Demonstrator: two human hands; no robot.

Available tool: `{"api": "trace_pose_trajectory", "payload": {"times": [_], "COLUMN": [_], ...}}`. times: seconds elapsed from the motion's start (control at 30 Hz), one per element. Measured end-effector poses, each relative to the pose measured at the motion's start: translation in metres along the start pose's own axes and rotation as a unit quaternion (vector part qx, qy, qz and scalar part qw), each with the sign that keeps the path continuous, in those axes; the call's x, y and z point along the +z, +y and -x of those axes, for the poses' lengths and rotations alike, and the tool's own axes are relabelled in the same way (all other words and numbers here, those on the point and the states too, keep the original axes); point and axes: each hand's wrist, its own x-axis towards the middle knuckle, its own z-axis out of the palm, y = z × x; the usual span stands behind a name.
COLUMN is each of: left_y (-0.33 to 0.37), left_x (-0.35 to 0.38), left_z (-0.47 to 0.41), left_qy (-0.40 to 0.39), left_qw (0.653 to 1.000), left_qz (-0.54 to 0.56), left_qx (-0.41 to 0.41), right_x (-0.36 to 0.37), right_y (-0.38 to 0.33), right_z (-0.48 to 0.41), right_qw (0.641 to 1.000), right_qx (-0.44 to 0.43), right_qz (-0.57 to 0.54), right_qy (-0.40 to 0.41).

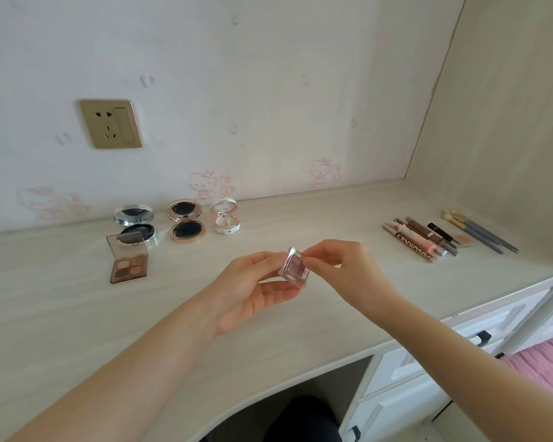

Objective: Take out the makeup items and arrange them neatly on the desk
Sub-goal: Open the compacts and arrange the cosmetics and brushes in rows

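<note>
Pale desk [61,314], stickered wall [268,90] | left grip [246,291] holds clear compact [294,266] | right grip [342,260] pinches it

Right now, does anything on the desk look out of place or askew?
Slightly. The open eyeshadow palette sits in front of the silver compact, outside the row of compacts, its lid hiding part of it. A small beige item lies half hidden among the brushes.

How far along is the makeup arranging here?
Done: three open compacts and an eyeshadow palette sit left, tubes and brushes lined up right. In hand: left hand and right hand hold a small clear case over the desk. Remaining: placing it.
</note>
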Motion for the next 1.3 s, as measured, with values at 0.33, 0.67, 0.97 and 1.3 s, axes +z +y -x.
{"api": "trace_pose_trajectory", "payload": {"times": [0.33,0.67,0.97,1.3], "left_y": [-0.008,-0.01,-0.012,-0.01], "left_x": [-0.034,-0.049,-0.06,-0.066], "left_z": [0.035,0.051,0.055,0.058], "left_qy": [0.053,0.091,0.099,0.087], "left_qw": [0.997,0.994,0.99,0.992], "left_qz": [0.042,0.047,0.089,0.076], "left_qx": [0.03,0.046,0.045,0.042], "right_x": [0.053,0.078,0.079,0.08], "right_y": [-0.021,-0.029,-0.035,-0.035], "right_z": [0.018,0.02,0.014,0.01], "right_qw": [0.974,0.942,0.958,0.964], "right_qx": [-0.177,-0.243,-0.229,-0.225], "right_qz": [0.138,0.231,0.163,0.118], "right_qy": [-0.022,0.01,-0.048,-0.075]}}
